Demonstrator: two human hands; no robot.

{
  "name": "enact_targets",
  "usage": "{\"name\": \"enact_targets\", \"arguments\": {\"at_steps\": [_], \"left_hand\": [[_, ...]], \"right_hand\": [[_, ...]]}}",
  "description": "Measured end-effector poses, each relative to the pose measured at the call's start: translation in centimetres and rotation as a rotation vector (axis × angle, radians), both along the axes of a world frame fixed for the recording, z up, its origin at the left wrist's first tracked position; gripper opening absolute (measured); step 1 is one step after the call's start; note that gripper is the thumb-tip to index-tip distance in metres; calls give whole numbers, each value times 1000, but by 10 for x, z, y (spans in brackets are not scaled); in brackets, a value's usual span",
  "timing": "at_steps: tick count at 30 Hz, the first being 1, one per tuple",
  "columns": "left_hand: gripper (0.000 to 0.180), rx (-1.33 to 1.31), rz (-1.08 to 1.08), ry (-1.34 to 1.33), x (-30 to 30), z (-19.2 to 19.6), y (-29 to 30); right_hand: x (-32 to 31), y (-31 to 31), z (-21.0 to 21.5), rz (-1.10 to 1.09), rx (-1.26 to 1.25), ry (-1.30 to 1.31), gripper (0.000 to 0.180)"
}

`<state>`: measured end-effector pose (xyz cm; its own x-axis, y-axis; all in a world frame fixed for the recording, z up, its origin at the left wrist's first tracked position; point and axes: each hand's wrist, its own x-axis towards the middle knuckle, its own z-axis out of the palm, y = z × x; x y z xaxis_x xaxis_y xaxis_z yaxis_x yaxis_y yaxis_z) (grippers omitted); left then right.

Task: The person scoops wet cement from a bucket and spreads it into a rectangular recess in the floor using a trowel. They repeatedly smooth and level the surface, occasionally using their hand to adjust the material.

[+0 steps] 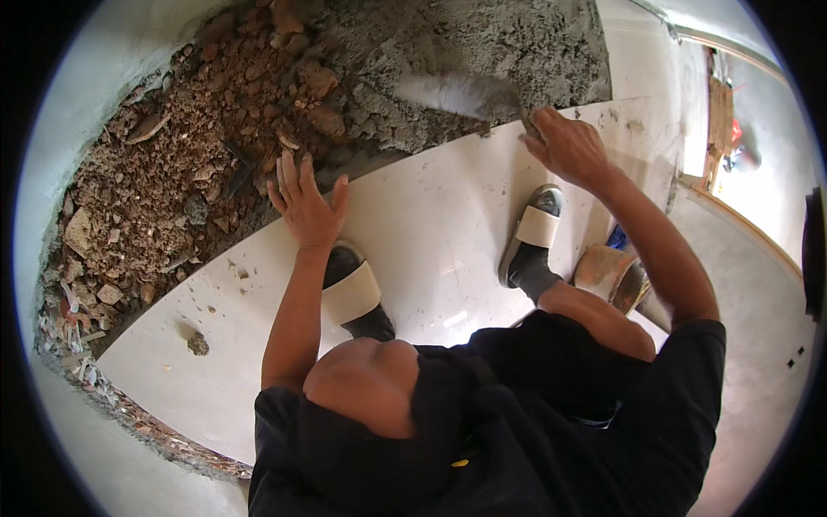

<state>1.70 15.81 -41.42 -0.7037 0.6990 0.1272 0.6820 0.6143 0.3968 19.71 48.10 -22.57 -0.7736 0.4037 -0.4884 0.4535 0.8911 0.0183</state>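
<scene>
I squat on a large cream floor tile (431, 215). My right hand (570, 148) grips the handle of a metal trowel (461, 93), whose blade lies blurred over the wet grey mortar (482, 43) beyond the tile's far edge. My left hand (306, 205) rests flat with fingers spread at the tile's edge, next to brown rubble (215, 129). My feet in beige sandals stand on the tile, the left sandal (351, 293) below my left hand and the right sandal (536, 228) below my right hand.
Broken brick and stones fill the pit at the left. A lump of mortar (198, 345) lies on the tile's near left part. A rusty round bucket (613, 274) stands by my right knee. Pale walls curve at the left and top right; a doorway lies at the right.
</scene>
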Motion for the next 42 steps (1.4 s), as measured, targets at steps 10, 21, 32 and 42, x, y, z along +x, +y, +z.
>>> {"name": "enact_targets", "arguments": {"at_steps": [10,21,32,42], "left_hand": [[62,322,264,-178,1,10,-48],[64,-289,795,19,89,90,-147],[65,-505,636,21,116,122,-126],[62,-504,533,-5,114,96,-147]], "right_hand": [[21,4,-35,220,-86,-147,34],[184,233,1,-119,29,-217,35],[232,267,-36,-1359,-789,372,41],[172,186,-58,-1361,-1022,526,44]]}}
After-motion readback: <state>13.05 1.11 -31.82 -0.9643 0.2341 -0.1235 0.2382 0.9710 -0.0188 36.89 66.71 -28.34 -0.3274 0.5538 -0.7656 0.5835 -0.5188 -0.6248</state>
